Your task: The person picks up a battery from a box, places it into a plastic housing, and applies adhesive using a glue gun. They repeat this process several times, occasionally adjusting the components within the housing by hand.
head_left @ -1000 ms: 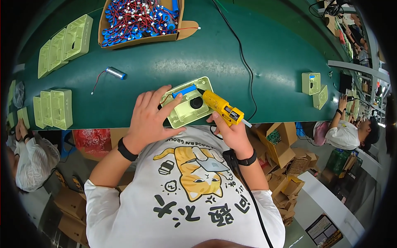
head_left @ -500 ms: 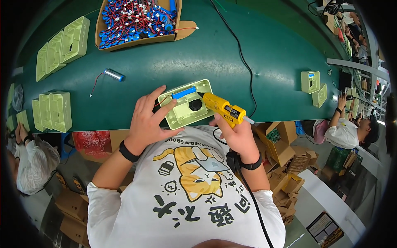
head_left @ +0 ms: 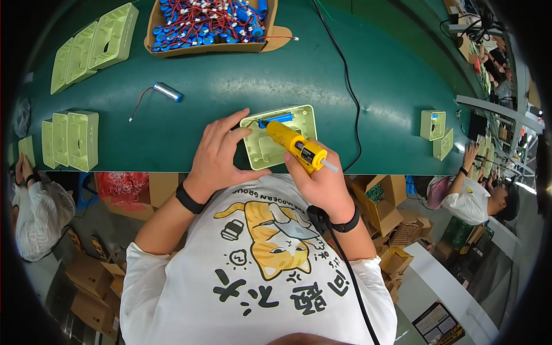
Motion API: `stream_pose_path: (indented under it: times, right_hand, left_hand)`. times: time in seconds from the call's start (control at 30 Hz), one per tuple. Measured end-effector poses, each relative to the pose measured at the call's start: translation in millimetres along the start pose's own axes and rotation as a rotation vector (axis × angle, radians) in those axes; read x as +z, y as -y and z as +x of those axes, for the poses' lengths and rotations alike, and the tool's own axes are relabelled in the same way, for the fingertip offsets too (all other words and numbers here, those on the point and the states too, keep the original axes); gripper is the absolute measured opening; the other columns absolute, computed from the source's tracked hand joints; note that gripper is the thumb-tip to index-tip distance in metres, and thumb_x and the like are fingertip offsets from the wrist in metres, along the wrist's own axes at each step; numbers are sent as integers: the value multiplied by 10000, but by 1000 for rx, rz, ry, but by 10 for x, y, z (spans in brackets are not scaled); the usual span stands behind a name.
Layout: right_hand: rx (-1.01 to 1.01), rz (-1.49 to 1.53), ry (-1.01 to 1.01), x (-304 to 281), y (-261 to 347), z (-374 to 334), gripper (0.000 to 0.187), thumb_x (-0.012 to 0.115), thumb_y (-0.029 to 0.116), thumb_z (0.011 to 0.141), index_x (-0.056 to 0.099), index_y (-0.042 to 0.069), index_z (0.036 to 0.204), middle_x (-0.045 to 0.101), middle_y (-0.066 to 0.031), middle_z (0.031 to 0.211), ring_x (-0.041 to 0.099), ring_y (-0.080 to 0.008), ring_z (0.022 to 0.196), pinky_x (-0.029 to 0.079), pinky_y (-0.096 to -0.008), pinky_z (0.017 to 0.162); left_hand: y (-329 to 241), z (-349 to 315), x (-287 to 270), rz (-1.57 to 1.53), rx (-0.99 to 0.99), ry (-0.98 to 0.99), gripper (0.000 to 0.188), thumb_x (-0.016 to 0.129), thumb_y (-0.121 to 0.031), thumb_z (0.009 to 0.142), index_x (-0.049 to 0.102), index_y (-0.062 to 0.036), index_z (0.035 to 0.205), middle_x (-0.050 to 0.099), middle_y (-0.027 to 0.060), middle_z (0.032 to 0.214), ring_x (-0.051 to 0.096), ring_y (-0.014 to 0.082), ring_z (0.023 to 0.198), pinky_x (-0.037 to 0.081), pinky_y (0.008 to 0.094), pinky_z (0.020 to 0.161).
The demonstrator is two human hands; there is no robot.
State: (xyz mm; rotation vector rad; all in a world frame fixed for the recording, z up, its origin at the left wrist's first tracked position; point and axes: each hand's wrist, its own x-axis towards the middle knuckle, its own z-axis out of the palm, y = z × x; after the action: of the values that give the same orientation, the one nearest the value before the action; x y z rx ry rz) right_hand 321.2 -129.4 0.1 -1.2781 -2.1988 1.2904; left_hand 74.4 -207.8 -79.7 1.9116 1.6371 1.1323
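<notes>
My right hand (head_left: pixel 325 187) is wrapped round a yellow hot glue gun (head_left: pixel 284 138), with its nozzle over the left part of a blue cylindrical battery (head_left: pixel 282 118). The battery lies along the far side inside a light green plastic case (head_left: pixel 309 118), open side up at the table's near edge. My left hand (head_left: pixel 215 152) grips the case by its left side, fingers at the far left corner and thumb by the near edge. The gun hides the middle of the case. Clear glue stick pokes from the gun's rear.
A loose battery (head_left: pixel 168 92) with a red lead lies to the left. Beyond is a cardboard box (head_left: pixel 213 50) of wired blue batteries. Light green cases (head_left: pixel 83 141) stand in rows at left; two more (head_left: pixel 432 123) sit at right. A black cable (head_left: pixel 349 86) crosses the green table (head_left: pixel 402 75).
The glue gun's nozzle has moved left along the battery, from its right end toward its left part. My left hand still holds the case. The view has shifted slightly.
</notes>
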Motion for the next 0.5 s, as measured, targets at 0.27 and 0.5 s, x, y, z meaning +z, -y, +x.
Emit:
stream_pose_path:
  times: [0.27, 0.5]
  right_hand:
    - [85, 72, -76, 13, -50, -51, 190, 802, 118, 1076, 753, -48, 1157, 729, -48, 873, 625, -117, 745, 516, -308, 677]
    - [174, 199, -53, -12, 11, -107, 142, 795, 89, 1030, 737, -38, 1054, 698, -159, 893, 675, -338, 720, 530, -425, 673]
  left_hand:
    - [-182, 192, -88, 118, -127, -79, 346, 940, -204, 873, 759, -84, 1142, 760, 117, 1219, 745, 333, 1054, 609, 442, 913]
    - [-312, 357, -187, 284, -102, -15, 153, 867, -129, 909, 752, -88, 1002, 655, 61, 940, 692, 293, 866, 588, 446, 750]
